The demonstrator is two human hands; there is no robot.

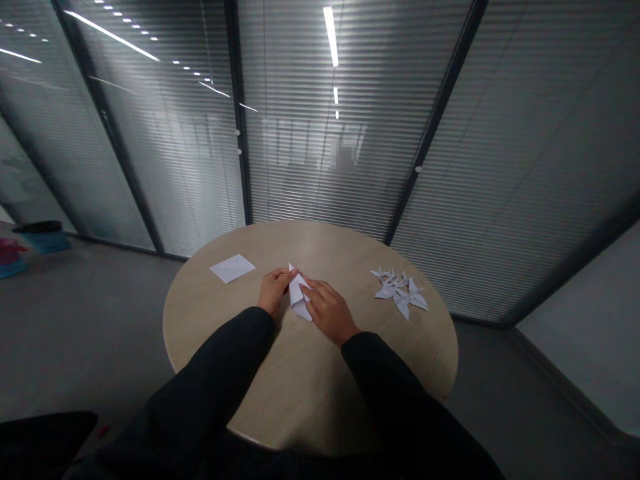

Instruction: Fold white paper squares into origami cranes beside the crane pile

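Observation:
Between my hands is a partly folded sheet of white paper, narrow and pointed at its far end. My left hand pinches its left edge near the point. My right hand lies along its right side, with the fingers closed on the paper and covering part of it. A flat stack or sheet of white paper rests on the table to the left of my hands. Over on the right sits a cluster of several folded white paper cranes, close together.
All of this is on a round, light wood table. Behind it stands a glass partition with blinds and dark frames. Blue bins stand on the floor at far left, and a dark object is at lower left.

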